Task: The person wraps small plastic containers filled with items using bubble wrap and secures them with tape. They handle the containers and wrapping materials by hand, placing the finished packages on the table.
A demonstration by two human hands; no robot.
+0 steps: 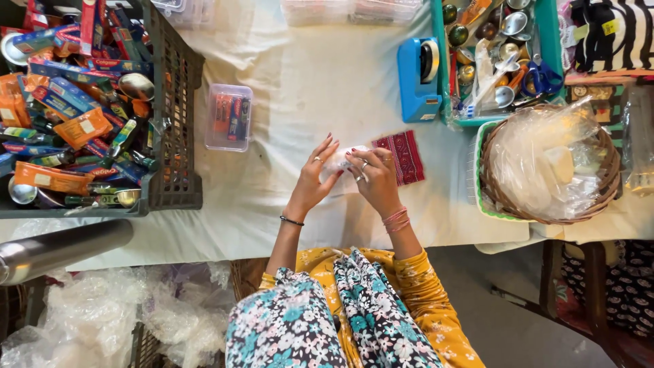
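A counter draped in white cloth fills the upper view under soft, even light. Below its right end lies grey floor, where a dark wooden chair stands.

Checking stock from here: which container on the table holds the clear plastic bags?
The round wicker basket at the right, heaped with clear plastic bags. The dark crate holds boxed tubes, the teal tray small metal bowls.

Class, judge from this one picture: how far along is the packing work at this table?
Done: one small clear box lies filled and closed beside the dark crate. In hand: the left hand and right hand hold a small clear packet between them, the maroon cloth lying alongside. Left: the crate remains heaped with boxed tubes.
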